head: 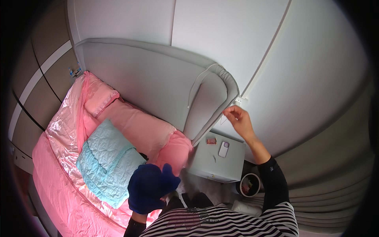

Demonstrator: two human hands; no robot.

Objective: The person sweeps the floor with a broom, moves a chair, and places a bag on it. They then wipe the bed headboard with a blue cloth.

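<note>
My left hand (152, 188) is at the lower middle, covered by a dark blue cloth mitt with its thumb part sticking out; nothing shows in its grasp. To its left a folded light blue quilted cover (111, 166) lies on the pink bedding (139, 127). My right hand (237, 117) is raised beside the right end of the grey padded headboard (148, 77), near a white wall socket (240, 100). Its fingertips are bent together, and whether they pinch the thin white cable is unclear. Another white cable (192, 86) hangs over the headboard.
A grey nightstand (201, 161) bears a phone (223, 149), a small red packet (211, 141) and a small metal item (214, 158). Beside it stands a round bin (250, 185) with rubbish inside. Long grey-green curtains (325, 177) hang at the right. Small bottles (71, 72) stand beyond the bed.
</note>
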